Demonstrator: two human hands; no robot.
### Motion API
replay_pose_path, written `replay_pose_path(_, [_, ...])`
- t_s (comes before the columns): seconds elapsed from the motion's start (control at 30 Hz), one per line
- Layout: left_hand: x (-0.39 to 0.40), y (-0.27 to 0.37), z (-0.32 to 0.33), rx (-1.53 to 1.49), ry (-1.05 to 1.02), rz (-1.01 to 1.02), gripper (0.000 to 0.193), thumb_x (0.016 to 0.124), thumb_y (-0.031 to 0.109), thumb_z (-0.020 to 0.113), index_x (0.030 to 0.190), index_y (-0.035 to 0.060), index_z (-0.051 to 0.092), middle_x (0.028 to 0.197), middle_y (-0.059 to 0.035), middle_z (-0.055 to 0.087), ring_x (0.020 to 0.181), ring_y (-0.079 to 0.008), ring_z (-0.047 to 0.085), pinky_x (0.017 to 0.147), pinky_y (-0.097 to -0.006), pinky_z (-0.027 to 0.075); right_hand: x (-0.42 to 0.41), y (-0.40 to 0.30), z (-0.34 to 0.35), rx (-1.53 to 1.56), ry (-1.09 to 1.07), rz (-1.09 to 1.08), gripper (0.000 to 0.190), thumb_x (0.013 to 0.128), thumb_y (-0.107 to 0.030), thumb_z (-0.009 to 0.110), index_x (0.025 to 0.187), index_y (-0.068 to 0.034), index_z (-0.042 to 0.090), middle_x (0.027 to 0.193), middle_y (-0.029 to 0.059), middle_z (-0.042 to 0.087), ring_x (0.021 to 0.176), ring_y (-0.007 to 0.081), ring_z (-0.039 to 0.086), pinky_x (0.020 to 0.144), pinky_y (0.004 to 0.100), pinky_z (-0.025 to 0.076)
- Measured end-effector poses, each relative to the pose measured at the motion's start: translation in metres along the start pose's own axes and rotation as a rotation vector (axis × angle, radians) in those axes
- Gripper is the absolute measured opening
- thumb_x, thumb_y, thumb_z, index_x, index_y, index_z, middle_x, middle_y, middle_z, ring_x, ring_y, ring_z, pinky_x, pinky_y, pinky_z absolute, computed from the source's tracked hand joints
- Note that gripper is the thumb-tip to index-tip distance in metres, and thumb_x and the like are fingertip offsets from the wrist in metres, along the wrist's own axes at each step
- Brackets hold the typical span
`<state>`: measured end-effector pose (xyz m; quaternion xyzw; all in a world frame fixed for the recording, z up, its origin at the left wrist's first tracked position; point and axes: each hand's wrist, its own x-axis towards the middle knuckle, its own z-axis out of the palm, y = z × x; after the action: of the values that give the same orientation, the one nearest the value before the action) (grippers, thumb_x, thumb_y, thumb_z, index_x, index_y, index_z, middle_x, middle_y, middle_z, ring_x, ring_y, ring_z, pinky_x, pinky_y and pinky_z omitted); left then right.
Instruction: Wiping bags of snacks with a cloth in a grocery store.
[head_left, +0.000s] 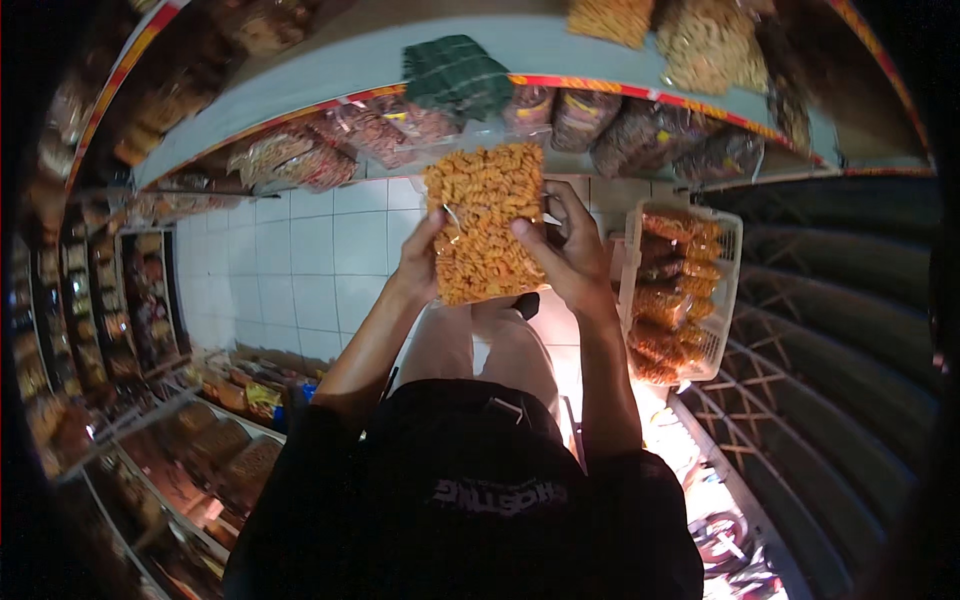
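Between my two hands I hold up a clear plastic bag of orange twisted snacks (489, 225), its flat face towards me. My left hand (420, 255) grips the bag's left edge, thumb in front and the fingers hidden behind. On the opposite edge, my right hand (574, 247) has its thumb pressed on the front face, with its fingers partly behind the bag. The bag's clear upper end reaches up near a shelf front. Just beyond it, a green checked cloth (457, 77) hangs over the shelf edge.
A white plastic basket (731, 300) of bagged snacks stands at the right, beside a dark folding metal shutter (817, 322). Ahead, a shelf (330, 71) bears bagged snacks, with more bags (585, 120) on the level below. Racks of packets line the left. White floor tiles (315, 247) show between.
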<state>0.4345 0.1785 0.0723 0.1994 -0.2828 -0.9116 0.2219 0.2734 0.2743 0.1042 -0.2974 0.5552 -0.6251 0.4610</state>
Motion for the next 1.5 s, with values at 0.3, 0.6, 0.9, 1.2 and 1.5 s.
replay_pose_path(0.3, [-0.056,0.068,-0.016,-0.417,0.091,0.255,0.066,0.092,0.050,0.040,0.137,0.0035,0.032,0.132,-0.0192,0.045,0.118,-0.0339,0.049,0.099,-0.0492,0.040,0.144,0.013,0.044,-1.374,0.185,-0.692,0.059,0.075,-0.027,0.071,0.129,-0.020,0.047,0.128,0.0167,0.048,0.118,0.0383,0.044,0.086,0.0514,0.043])
replay_pose_path(0.6, [-0.095,0.115,-0.040,-0.367,0.208,0.325,0.079,0.088,0.061,0.040,0.137,-0.0008,0.031,0.133,-0.0203,0.044,0.120,-0.0337,0.047,0.102,-0.0462,0.037,0.221,0.047,0.014,-1.508,0.261,-0.637,0.034,0.074,-0.009,0.057,0.108,-0.011,0.061,0.107,0.0137,0.056,0.098,0.0367,0.051,0.081,0.0466,0.045])
replay_pose_path(0.9, [-0.121,0.134,-0.098,-0.524,0.112,0.425,0.072,0.090,0.056,0.041,0.138,0.0030,0.032,0.134,-0.0185,0.043,0.121,-0.0324,0.046,0.102,-0.0456,0.037,0.191,0.058,0.055,-1.462,0.374,-0.571,0.048,0.075,-0.027,0.065,0.120,-0.012,0.055,0.116,0.0192,0.050,0.108,0.0380,0.048,0.089,0.0484,0.042])
replay_pose_path(1.2, [-0.139,0.145,-0.115,-0.515,0.141,0.389,0.071,0.090,0.056,0.039,0.137,0.0030,0.033,0.134,-0.0181,0.044,0.121,-0.0313,0.047,0.102,-0.0457,0.037,0.202,0.033,0.035,-1.876,0.100,-0.495,0.065,0.068,-0.013,0.071,0.128,-0.018,0.048,0.107,0.0138,0.055,0.099,0.0314,0.053,0.082,0.0477,0.043])
replay_pose_path(1.5, [-0.136,0.139,-0.138,-0.360,0.293,0.444,0.068,0.091,0.054,0.040,0.136,0.0030,0.035,0.131,-0.0179,0.047,0.118,-0.0311,0.048,0.101,-0.0445,0.038,0.150,0.000,0.132,-0.261,0.183,-0.214,0.044,0.081,-0.009,0.062,0.121,0.002,0.049,0.118,0.0118,0.055,0.103,0.0200,0.053,0.091,0.0321,0.040])
